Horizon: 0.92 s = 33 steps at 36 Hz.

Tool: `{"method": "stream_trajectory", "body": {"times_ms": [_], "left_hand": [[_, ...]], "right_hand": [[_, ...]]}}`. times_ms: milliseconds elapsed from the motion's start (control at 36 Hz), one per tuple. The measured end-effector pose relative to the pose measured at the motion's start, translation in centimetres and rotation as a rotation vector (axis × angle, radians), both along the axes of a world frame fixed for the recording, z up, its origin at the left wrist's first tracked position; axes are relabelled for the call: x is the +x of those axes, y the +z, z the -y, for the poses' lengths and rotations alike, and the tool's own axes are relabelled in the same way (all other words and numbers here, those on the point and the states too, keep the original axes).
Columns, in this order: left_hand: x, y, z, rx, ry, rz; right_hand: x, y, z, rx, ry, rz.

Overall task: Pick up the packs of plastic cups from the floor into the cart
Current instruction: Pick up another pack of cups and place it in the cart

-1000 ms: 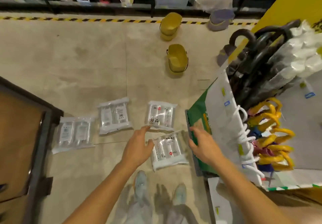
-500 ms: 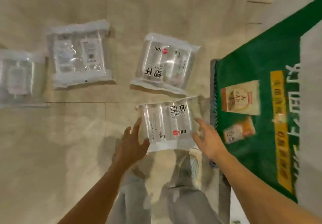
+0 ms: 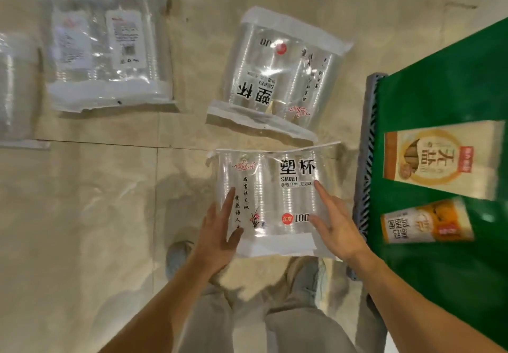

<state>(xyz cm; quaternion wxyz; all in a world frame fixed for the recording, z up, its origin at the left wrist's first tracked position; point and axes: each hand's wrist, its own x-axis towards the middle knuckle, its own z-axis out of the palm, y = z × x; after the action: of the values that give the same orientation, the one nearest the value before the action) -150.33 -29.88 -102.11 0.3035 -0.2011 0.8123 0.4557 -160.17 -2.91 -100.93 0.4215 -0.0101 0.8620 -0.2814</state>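
The nearest pack of cups (image 3: pixel 270 201) lies straight ahead of the person's legs; whether it has left the floor (image 3: pixel 82 215) cannot be told. The left hand (image 3: pixel 217 240) lies along its left edge with fingers straight and thumb on the lower front. The right hand (image 3: pixel 335 229) rests spread and flat on its right part. Neither hand curls round the pack.

The pack's far edge almost meets the near flap of a second pack (image 3: pixel 277 75). Just to the right stands the grey edge (image 3: pixel 365 160) of a green sign board (image 3: pixel 439 91), leaving little room on that side. To the left there is bare floor, with a third pack (image 3: pixel 107 47) and a fourth (image 3: pixel 16 91) farther off.

Half a second ago the hands flanked the pack at its sides; now both lie on it, and the view has dropped closer.
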Motion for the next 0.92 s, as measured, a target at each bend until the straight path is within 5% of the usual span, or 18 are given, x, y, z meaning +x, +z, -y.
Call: {"method": "stream_trajectory", "body": {"times_ms": [167, 611, 917], "left_hand": [[-1.2, 15.5, 5.6, -0.046, 0.118, -0.059], [-0.2, 69.3, 27.6, -0.164, 0.401, -0.560], [14.5, 87.7, 35.2, -0.274, 0.756, -0.699]], "right_hand": [[-2.3, 14.9, 5.4, -0.069, 0.018, -0.101], [-8.1, 70.7, 28.6, -0.396, 0.202, -0.531], [-2.4, 87.0, 44.1, -0.684, 0.553, -0.571]]}}
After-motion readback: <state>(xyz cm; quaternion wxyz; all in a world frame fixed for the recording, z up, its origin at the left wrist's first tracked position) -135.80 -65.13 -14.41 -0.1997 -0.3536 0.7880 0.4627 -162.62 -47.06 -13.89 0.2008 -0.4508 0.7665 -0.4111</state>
